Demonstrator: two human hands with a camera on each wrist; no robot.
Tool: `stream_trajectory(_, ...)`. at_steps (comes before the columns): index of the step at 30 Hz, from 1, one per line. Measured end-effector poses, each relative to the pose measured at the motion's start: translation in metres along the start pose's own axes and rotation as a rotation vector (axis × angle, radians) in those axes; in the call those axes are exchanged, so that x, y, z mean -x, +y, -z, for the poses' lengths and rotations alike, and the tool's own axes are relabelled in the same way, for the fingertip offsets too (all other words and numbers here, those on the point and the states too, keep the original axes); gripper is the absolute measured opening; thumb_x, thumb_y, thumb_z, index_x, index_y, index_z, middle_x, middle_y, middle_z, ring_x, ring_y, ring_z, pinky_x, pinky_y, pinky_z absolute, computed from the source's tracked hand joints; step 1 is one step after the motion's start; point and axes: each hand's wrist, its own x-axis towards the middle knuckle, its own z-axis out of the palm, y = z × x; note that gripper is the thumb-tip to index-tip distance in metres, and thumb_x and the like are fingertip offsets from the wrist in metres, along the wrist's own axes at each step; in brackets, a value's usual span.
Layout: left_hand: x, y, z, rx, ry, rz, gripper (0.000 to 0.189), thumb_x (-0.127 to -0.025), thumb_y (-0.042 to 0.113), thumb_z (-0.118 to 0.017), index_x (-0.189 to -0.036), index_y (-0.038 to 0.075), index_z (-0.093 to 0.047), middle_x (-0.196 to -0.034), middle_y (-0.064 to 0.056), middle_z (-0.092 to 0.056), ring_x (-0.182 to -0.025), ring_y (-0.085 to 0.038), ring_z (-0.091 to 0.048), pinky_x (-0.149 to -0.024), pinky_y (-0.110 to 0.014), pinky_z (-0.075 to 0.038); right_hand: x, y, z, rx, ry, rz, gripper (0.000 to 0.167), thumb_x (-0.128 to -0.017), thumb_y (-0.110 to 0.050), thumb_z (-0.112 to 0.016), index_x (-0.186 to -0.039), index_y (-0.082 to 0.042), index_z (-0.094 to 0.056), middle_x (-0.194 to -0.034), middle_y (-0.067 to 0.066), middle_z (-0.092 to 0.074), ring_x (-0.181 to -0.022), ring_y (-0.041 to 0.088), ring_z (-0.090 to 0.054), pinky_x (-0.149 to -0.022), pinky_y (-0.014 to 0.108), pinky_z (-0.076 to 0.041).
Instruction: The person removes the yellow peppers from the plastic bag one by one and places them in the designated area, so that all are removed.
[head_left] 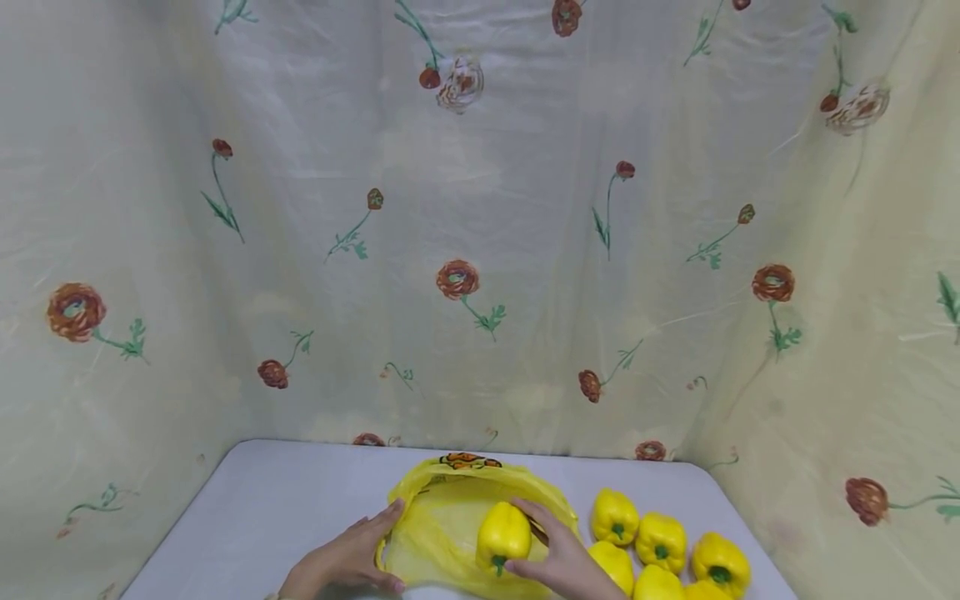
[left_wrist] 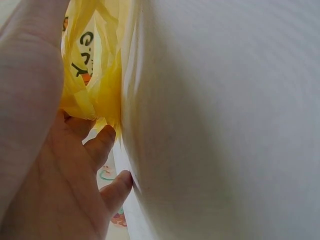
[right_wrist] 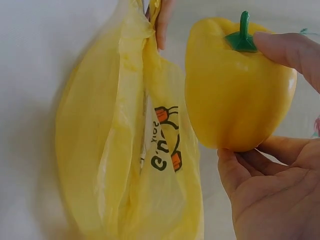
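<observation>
A yellow bell pepper [right_wrist: 240, 90] with a green stem is held by my right hand [head_left: 558, 554], thumb by the stem and fingers on the opposite side. In the head view, the pepper overlaps the wide mouth of a yellow plastic bag [head_left: 442, 533] lying on the table. My left hand [head_left: 352, 554] touches the bag's left end, its fingers extended and its thumb lower down, spread apart. From the left wrist, fingertips [left_wrist: 102, 142] show right at the bag's gathered edge, close to the table surface. Black lettering and orange print mark the bag.
Several more yellow peppers [head_left: 661, 542] are grouped on the table right of the bag, partly behind my right forearm. The white table [head_left: 300, 483] ends at a hanging flower-print sheet [head_left: 525, 333], which rises behind it and along both sides.
</observation>
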Motion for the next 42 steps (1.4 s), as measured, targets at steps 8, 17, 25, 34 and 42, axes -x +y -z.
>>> stream_trajectory(8, 0.0, 0.0, 0.001, 0.005, -0.001, 0.002, 0.118, -0.068, 0.061, -0.077, -0.154, 0.005, -0.019, -0.16, -0.016, -0.022, -0.142, -0.039, -0.032, -0.114, -0.062, -0.022, 0.015, 0.005, 0.011, 0.018, 0.005, 0.01, 0.083, -0.084, -0.04, -0.074, -0.149, -0.008, -0.033, -0.152, 0.022, -0.034, -0.139, 0.043, -0.032, -0.109, 0.056, -0.035)
stream_trajectory(17, 0.001, 0.001, 0.003, 0.003, -0.008, -0.008, 0.118, -0.069, 0.061, -0.076, -0.154, 0.004, -0.017, -0.16, -0.017, -0.021, -0.143, -0.038, -0.03, -0.114, -0.061, -0.022, 0.031, 0.009, 0.019, -0.002, -0.006, -0.012, 0.081, -0.084, -0.036, -0.075, -0.149, -0.009, -0.034, -0.151, 0.023, -0.034, -0.137, 0.042, -0.034, -0.106, 0.052, -0.04)
stream_trajectory(25, 0.003, 0.003, 0.006, 0.017, -0.015, 0.016, 0.119, -0.068, 0.061, -0.077, -0.154, 0.005, -0.016, -0.16, -0.016, -0.019, -0.144, -0.038, -0.028, -0.115, -0.061, -0.019, 0.044, 0.017, 0.025, 0.018, -0.063, 0.032, 0.078, -0.088, -0.033, -0.071, -0.148, -0.002, -0.033, -0.145, 0.027, -0.037, -0.133, 0.04, -0.038, -0.105, 0.05, -0.042)
stream_trajectory(34, 0.003, 0.0, 0.005, 0.013, -0.01, 0.003, 0.12, -0.068, 0.062, -0.076, -0.154, 0.005, -0.015, -0.16, -0.016, -0.019, -0.144, -0.037, -0.027, -0.115, -0.061, -0.019, 0.061, 0.023, 0.028, 0.05, -0.064, -0.026, 0.084, -0.085, -0.037, -0.074, -0.146, 0.004, -0.033, -0.142, 0.03, -0.04, -0.129, 0.045, -0.043, -0.098, 0.046, -0.049)
stream_trajectory(42, 0.003, 0.001, 0.003, -0.003, -0.005, -0.004, 0.12, -0.068, 0.064, -0.075, -0.154, 0.005, -0.016, -0.161, -0.015, -0.018, -0.144, -0.036, -0.027, -0.115, -0.061, -0.019, 0.075, 0.034, 0.025, 0.059, -0.026, -0.034, 0.076, -0.089, -0.036, -0.069, -0.142, 0.009, -0.038, -0.139, 0.033, -0.042, -0.12, -0.002, -0.051, -0.094, 0.033, -0.052)
